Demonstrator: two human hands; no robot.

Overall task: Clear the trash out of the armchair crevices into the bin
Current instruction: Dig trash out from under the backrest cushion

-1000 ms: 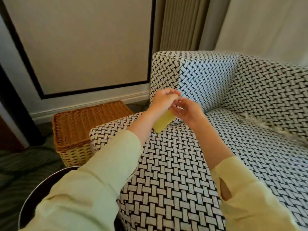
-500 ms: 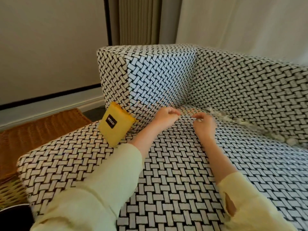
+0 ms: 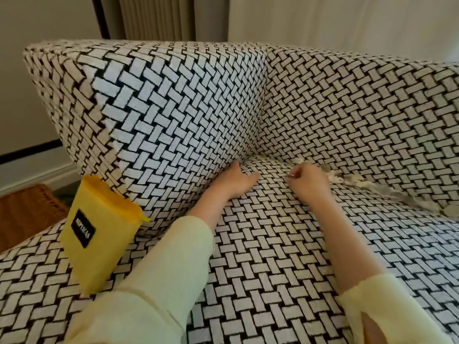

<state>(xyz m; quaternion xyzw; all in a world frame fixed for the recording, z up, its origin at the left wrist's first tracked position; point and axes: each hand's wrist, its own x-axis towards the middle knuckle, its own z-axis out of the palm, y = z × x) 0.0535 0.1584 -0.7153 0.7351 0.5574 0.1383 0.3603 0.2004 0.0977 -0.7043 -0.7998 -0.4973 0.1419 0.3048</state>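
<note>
Starting at the grip: my right hand (image 3: 308, 186) has its fingers curled under, knuckles up, resting on the seat of the armchair (image 3: 260, 244). A small glint shows at the fingertips, but I cannot tell whether the grip is closed on a scrap or on nothing. My left hand (image 3: 239, 181) lies flat and spread, thumb out. Its fingertips are pushed toward the seam where the armrest (image 3: 173, 115) meets the seat, and it holds nothing that I can see. The trash (image 3: 352, 181) is a ragged line of pale shreds wedged into the crevice (image 3: 397, 198) between the seat and the backrest (image 3: 360, 108). It begins just beside the right knuckles and runs away to the right, following that seam, so its long axis lies along the crevice and not across it. The right hand is plainly the nearer one. The left would have to cross over it to reach the shreds. My judgement is that the next move belongs to the right hand, working outward along the seam from the corner, and that loose bits may slip deeper if pressed instead of pinched. Farther out, a yellow pouch (image 3: 99, 234) leans against the armrest's front face on the seat edge. A wicker basket (image 3: 27, 209) sits on the floor beyond it. I see no bin from here.
</note>
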